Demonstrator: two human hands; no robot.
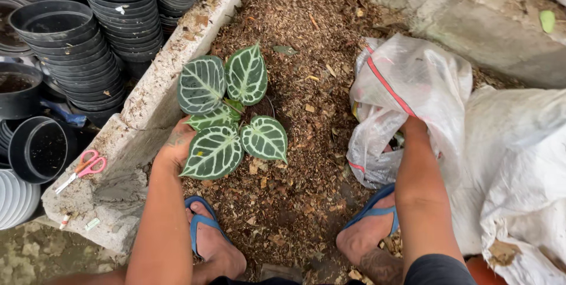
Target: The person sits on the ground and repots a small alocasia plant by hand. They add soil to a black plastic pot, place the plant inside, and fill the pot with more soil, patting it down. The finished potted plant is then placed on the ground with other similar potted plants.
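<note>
My left hand (174, 148) grips a small plant (227, 111) with dark green, white-veined heart-shaped leaves, holding it from the left above a bed of brown potting mix (295, 78). The leaves hide my fingers and whatever is under the plant. My right hand is out of sight, reaching inside a white woven sack (407, 90) with a red stripe; only the forearm (420, 179) shows. Both my feet in blue flip-flops (377, 208) rest on the mix below.
A low concrete wall (147, 108) borders the mix on the left, with red-handled scissors (82, 168) lying on it. Stacks of black plastic pots (76, 43) stand beyond it. Another concrete edge (471, 20) runs at the upper right. More white sacks (519, 173) lie right.
</note>
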